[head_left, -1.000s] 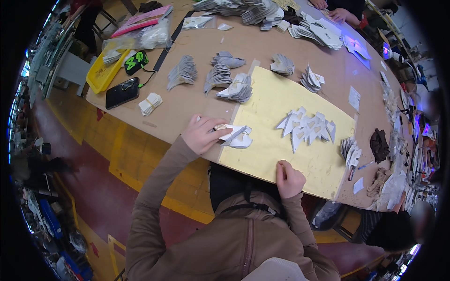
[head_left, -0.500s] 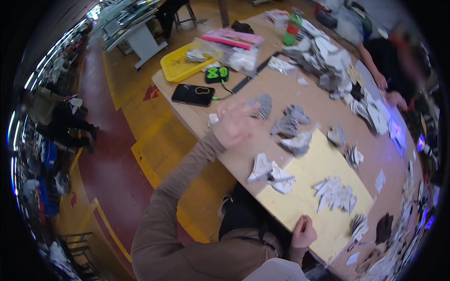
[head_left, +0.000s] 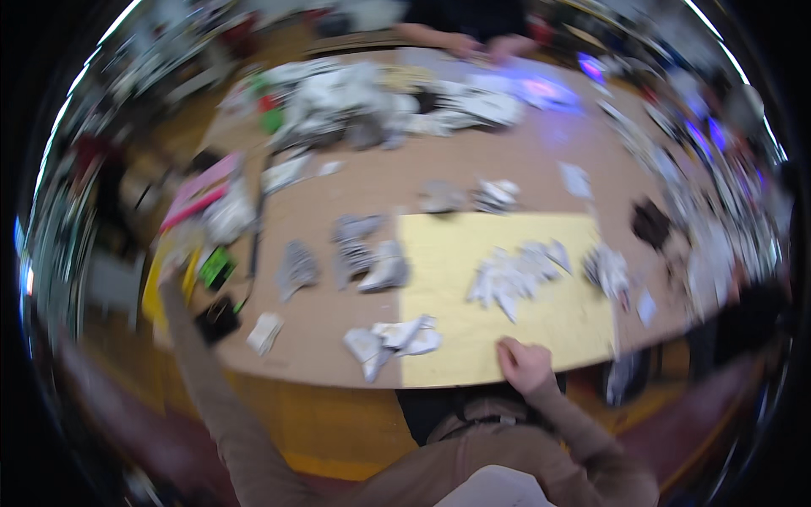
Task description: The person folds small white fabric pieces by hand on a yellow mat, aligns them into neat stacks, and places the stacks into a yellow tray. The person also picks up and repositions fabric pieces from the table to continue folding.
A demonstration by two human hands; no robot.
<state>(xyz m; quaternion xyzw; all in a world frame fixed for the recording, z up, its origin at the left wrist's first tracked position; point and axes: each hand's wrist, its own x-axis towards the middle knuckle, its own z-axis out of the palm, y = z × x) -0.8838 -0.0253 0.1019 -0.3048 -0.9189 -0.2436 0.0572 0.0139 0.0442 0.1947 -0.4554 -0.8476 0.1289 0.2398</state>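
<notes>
My left hand point(head_left: 174, 264) reaches out to the far left, over the yellow tray point(head_left: 155, 291); motion blur hides what its fingers do. Close by are a black device with green digits point(head_left: 216, 268) and a dark phone point(head_left: 218, 318). My right hand point(head_left: 527, 365) is closed at the near edge of a pale yellow sheet point(head_left: 541, 329); whatever its fingers may hold is hidden. Beyond it on the sheet lies a spread of white cut pieces point(head_left: 511, 275). More white pieces point(head_left: 393, 340) sit across the sheet's left edge, and grey stacked pieces point(head_left: 297, 269) lie further left.
A large heap of white and grey pieces point(head_left: 338, 101) covers the table's far side, beside a green bottle point(head_left: 270, 117). A pink box point(head_left: 200, 193) stands at the left. Opposite me, a person's hands point(head_left: 481, 46) work near a blue-violet glow point(head_left: 541, 89).
The view has swung round to face the table squarely. My left hand has moved from above the table's near-left part to the yellow tray. My right hand stays closed by the sheet's near edge.
</notes>
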